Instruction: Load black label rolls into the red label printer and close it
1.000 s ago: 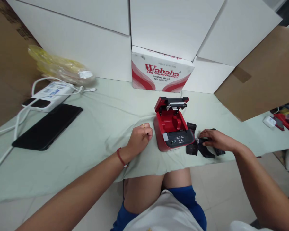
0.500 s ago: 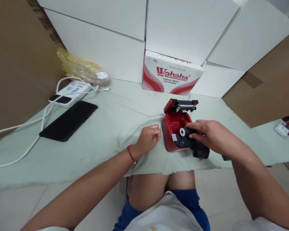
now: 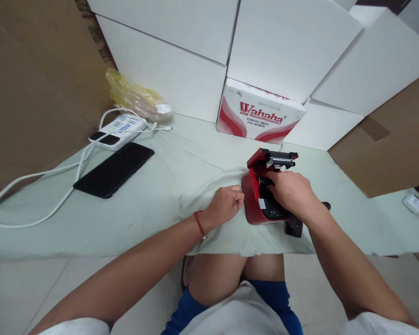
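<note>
Red plastic marks the printer [image 3: 250, 201], which sits on the pale green cloth [image 3: 195, 163] directly before the person. Head view: its lid [image 3: 279, 159] stands raised and tilted to the rear, an angle that probably serves to give a hand access from above.

Right hand [image 3: 291, 191]: inserted from the right, over the front panel. The fingers are bent in a narrow grip around a black roll [image 3: 264, 185], which lies inside the printer, below the lid. The far side of the grip is hidden. Holding from above presumably leaves clearance at the walls.

Left hand [image 3: 228, 204]: curled into a loose fist beside the printer's left wall. No object shows in it; its inner side is concealed. Contact with the wall cannot be confirmed. The position suggests a rest or a side stop.

One black part [image 3: 293, 229] lies at the printer's front right corner, and another [image 3: 327, 205] shows beyond the right wrist; both appear placed within short reach. The phone [image 3: 115, 171], the white cable [image 3: 56, 223] and the carton [image 3: 261, 114] stand well apart, seemingly to leave the working area free.
</note>
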Demonstrator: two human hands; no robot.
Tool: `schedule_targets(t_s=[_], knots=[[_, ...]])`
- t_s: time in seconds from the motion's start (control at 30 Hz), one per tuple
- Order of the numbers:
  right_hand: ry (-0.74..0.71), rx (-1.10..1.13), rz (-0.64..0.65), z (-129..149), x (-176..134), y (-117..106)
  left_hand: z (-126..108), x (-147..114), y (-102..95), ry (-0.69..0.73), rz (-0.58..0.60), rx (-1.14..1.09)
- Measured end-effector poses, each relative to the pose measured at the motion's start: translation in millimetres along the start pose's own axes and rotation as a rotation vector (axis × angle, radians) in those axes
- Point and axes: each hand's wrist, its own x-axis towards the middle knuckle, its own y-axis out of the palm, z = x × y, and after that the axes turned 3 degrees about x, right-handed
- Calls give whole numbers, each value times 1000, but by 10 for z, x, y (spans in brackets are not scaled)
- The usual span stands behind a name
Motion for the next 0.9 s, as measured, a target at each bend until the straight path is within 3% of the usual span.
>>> schedule_targets(t_s=[0.37, 0.63, 0.73, 0.9], knots=[[30, 48, -19, 13, 111, 76, 10, -22, 29, -3, 26, 7], [-108, 133, 14, -79, 160, 106, 17, -26, 35, 6, 39, 4], [-210, 303, -104, -207, -85, 173, 13, -37, 25, 12, 40, 2], [-445, 517, -432, -335, -688, 452, -15, -38, -6, 35, 23, -15]])
